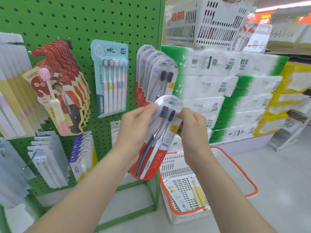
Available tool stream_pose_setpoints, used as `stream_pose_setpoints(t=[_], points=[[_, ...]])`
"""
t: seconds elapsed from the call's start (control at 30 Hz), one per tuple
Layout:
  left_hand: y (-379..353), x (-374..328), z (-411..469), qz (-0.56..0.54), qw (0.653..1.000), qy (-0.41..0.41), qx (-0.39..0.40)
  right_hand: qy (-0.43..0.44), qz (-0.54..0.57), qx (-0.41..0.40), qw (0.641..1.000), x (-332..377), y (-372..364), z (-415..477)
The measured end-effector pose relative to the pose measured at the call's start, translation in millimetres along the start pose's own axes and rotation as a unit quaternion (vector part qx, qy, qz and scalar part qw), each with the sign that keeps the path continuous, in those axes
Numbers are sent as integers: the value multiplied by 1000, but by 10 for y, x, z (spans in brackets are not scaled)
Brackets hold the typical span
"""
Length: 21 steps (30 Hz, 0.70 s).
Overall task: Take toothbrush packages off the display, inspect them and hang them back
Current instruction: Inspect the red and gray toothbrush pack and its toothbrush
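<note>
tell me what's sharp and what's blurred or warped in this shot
Head view: the Colgate package, held in the left hand and right hand, is sharp, logo readable; the grey packs at the left edge and yellow packs at far right smear; the pegboard edge leans with wide-lens distortion; light is flat, no hard shadows.

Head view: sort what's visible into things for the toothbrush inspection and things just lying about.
Job: Colgate package, held by left hand and right hand; matching packages on the hook; five-brush pack; green pegboard.
Lying about: orange-rimmed basket on the floor; stacked tissue packs; white basket above them.
</note>
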<state>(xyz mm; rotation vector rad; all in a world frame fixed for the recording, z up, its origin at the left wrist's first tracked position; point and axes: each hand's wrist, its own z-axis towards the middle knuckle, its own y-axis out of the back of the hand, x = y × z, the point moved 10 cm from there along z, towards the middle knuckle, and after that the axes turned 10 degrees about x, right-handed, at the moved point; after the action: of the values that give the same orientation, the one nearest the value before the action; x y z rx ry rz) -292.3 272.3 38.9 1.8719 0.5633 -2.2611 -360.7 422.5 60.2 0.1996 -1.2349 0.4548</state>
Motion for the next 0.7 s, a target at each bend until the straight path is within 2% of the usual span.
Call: stream_pose_setpoints(t=[0.17,0.27,0.4,0.5,0.7], points=[[-77,8,-6,49,998,-26,6,-48,20,-13,999,-78,96,-28],[-114,35,-1,70,997,-28,19,-16,15,-23,999,-86,146,2],[-130,62,7,63,997,-21,27,-7,-7,-38,999,-138,186,58],[-146,68,2,60,998,-21,25,-23,17,-43,999,-198,196,90],[-125,80,-6,43,999,-18,20,-30,35,-21,999,-236,104,95]])
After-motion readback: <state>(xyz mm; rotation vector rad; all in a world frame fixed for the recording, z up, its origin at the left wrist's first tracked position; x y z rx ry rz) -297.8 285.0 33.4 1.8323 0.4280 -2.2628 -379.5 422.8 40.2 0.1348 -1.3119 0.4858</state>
